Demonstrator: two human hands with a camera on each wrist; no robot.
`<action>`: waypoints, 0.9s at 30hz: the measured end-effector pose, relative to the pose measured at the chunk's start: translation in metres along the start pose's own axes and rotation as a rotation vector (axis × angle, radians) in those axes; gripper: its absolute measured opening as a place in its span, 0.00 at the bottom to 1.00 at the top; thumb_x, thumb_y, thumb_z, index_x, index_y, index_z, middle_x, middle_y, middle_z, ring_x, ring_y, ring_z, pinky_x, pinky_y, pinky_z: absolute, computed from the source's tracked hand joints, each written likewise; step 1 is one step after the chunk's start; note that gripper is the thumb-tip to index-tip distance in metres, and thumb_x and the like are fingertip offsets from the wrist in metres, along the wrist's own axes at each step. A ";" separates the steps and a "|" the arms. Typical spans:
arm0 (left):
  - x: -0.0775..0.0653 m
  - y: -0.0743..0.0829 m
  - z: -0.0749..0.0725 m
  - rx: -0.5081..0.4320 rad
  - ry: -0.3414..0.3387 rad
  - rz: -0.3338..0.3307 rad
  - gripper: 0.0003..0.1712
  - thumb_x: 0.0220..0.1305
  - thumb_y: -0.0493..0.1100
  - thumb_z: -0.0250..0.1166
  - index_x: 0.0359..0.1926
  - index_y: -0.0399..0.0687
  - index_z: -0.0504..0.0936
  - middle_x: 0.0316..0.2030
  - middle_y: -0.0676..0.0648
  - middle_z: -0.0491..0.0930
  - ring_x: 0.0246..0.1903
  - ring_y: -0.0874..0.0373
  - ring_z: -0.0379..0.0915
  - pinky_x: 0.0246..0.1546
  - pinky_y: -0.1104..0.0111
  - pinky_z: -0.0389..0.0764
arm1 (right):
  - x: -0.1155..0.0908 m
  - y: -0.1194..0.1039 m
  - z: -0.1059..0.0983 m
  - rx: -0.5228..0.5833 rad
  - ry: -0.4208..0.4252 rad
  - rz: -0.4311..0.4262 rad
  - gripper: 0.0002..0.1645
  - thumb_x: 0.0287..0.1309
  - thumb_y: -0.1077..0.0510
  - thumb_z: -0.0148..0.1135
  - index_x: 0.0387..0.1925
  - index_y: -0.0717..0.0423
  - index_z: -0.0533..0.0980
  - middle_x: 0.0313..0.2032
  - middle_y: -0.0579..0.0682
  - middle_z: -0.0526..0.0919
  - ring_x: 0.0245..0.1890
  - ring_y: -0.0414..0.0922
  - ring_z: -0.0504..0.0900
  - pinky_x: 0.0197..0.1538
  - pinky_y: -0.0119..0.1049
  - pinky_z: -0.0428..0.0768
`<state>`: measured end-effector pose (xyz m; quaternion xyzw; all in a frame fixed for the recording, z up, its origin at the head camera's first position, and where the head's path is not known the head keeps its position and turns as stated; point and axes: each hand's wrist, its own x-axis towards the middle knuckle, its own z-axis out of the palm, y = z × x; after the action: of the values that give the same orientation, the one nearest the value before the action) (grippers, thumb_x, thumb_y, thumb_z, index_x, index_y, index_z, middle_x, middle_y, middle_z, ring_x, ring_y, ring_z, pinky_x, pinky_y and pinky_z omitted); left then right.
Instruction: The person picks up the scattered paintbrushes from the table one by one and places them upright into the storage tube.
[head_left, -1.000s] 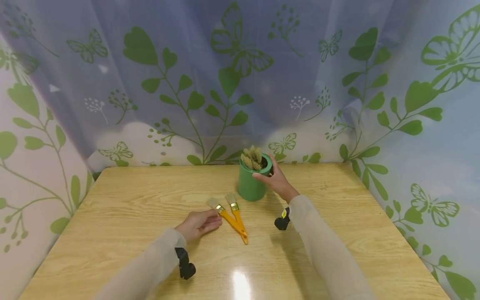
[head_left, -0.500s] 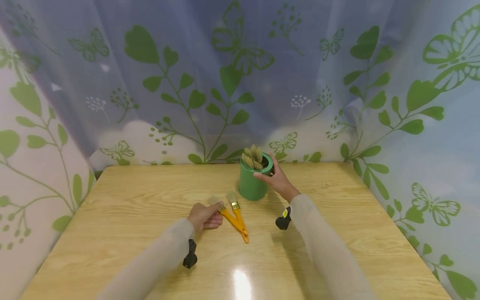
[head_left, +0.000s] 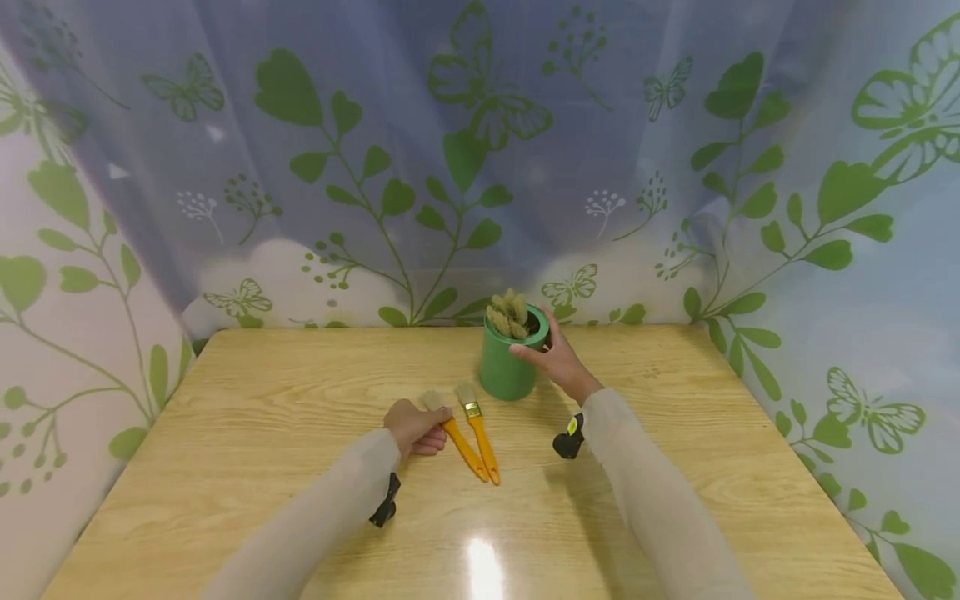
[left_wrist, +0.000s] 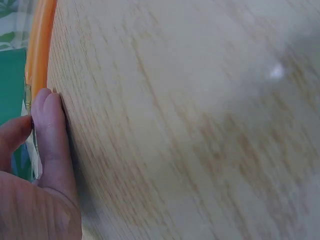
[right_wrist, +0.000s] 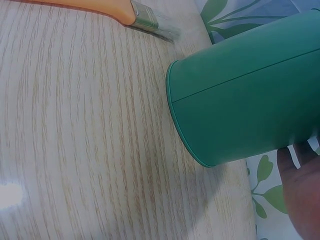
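Note:
Two paintbrushes with orange handles and pale bristles lie side by side in the middle of the table, bristles pointing away. My left hand (head_left: 414,427) pinches the left paintbrush (head_left: 465,450) near its metal ferrule, thumb on one side and fingers on the other. Its orange handle (left_wrist: 41,40) runs upward past the fingertips in the left wrist view. The right paintbrush (head_left: 486,446) lies just beside it, untouched. Behind the brushes stands a green cylindrical pot (head_left: 506,367) holding dry, fluffy plant heads (head_left: 507,313). With thumb and fingers around its right upper side, my right hand (head_left: 561,365) grips the pot.
The wooden table (head_left: 300,375) meets a curtain (head_left: 337,250) printed with leaves and butterflies at its back edge. A bright light reflection (head_left: 483,567) shows on the tabletop near the front.
My left hand has moved right and taken hold of the left paintbrush. The brush handles, crossed earlier, now lie apart. My right hand keeps its grip on the pot.

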<state>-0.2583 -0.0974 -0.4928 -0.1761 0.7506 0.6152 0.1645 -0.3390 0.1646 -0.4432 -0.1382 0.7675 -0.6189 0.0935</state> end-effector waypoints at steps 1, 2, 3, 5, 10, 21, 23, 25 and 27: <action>0.000 0.001 0.000 0.008 0.001 0.002 0.19 0.60 0.47 0.68 0.32 0.29 0.83 0.16 0.46 0.82 0.14 0.59 0.79 0.19 0.66 0.84 | 0.000 0.000 0.000 -0.001 0.003 0.000 0.55 0.60 0.48 0.64 0.74 0.29 0.37 0.74 0.49 0.48 0.73 0.52 0.51 0.71 0.56 0.58; -0.001 0.001 0.000 0.017 0.003 0.004 0.18 0.60 0.46 0.69 0.32 0.30 0.83 0.16 0.46 0.82 0.14 0.59 0.79 0.19 0.67 0.84 | 0.000 0.000 0.000 -0.002 0.003 -0.002 0.55 0.61 0.48 0.64 0.74 0.30 0.37 0.74 0.49 0.48 0.73 0.52 0.51 0.70 0.56 0.57; 0.000 0.001 0.000 0.031 0.005 0.011 0.18 0.59 0.46 0.69 0.31 0.30 0.83 0.16 0.46 0.82 0.14 0.59 0.79 0.19 0.67 0.84 | 0.000 0.000 0.000 -0.004 0.004 -0.005 0.55 0.61 0.48 0.64 0.74 0.30 0.37 0.74 0.50 0.47 0.73 0.52 0.50 0.70 0.57 0.57; 0.000 -0.001 0.000 0.053 0.011 0.033 0.17 0.58 0.45 0.69 0.30 0.31 0.83 0.16 0.46 0.81 0.13 0.60 0.78 0.18 0.68 0.84 | 0.000 0.000 0.000 -0.006 0.002 -0.010 0.55 0.61 0.48 0.64 0.74 0.31 0.36 0.74 0.51 0.47 0.73 0.53 0.50 0.70 0.57 0.57; 0.001 -0.008 -0.001 0.072 0.048 0.114 0.16 0.56 0.44 0.71 0.27 0.32 0.84 0.16 0.45 0.81 0.13 0.60 0.78 0.18 0.70 0.83 | 0.000 0.001 0.000 -0.011 0.001 -0.005 0.55 0.61 0.48 0.64 0.74 0.30 0.36 0.74 0.51 0.47 0.73 0.53 0.50 0.70 0.58 0.57; -0.013 -0.003 -0.001 0.236 0.206 0.294 0.18 0.52 0.49 0.74 0.24 0.36 0.84 0.20 0.46 0.81 0.20 0.58 0.71 0.20 0.72 0.72 | 0.000 -0.001 0.001 0.002 -0.007 -0.016 0.54 0.62 0.49 0.63 0.74 0.30 0.36 0.74 0.51 0.48 0.72 0.54 0.51 0.70 0.59 0.57; -0.015 -0.004 -0.001 0.222 0.231 0.284 0.19 0.51 0.49 0.74 0.30 0.35 0.85 0.29 0.43 0.83 0.29 0.55 0.75 0.28 0.69 0.77 | 0.000 -0.002 0.001 0.002 -0.006 -0.012 0.54 0.62 0.49 0.63 0.74 0.30 0.36 0.74 0.51 0.47 0.72 0.54 0.50 0.70 0.59 0.57; -0.017 -0.005 0.001 0.207 0.255 0.260 0.21 0.51 0.49 0.75 0.36 0.35 0.85 0.38 0.42 0.83 0.37 0.52 0.76 0.35 0.66 0.79 | 0.000 -0.001 0.001 0.002 -0.002 -0.004 0.54 0.61 0.49 0.63 0.74 0.29 0.36 0.74 0.50 0.48 0.72 0.54 0.51 0.70 0.58 0.57; -0.019 -0.005 0.004 0.211 0.266 0.250 0.22 0.51 0.49 0.75 0.38 0.34 0.84 0.40 0.41 0.82 0.38 0.51 0.76 0.36 0.65 0.79 | 0.001 -0.001 0.001 0.000 -0.003 -0.003 0.55 0.61 0.49 0.63 0.74 0.29 0.36 0.74 0.51 0.48 0.72 0.54 0.50 0.70 0.59 0.57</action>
<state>-0.2390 -0.0928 -0.4890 -0.1430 0.8420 0.5202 0.0038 -0.3392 0.1635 -0.4425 -0.1403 0.7672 -0.6187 0.0940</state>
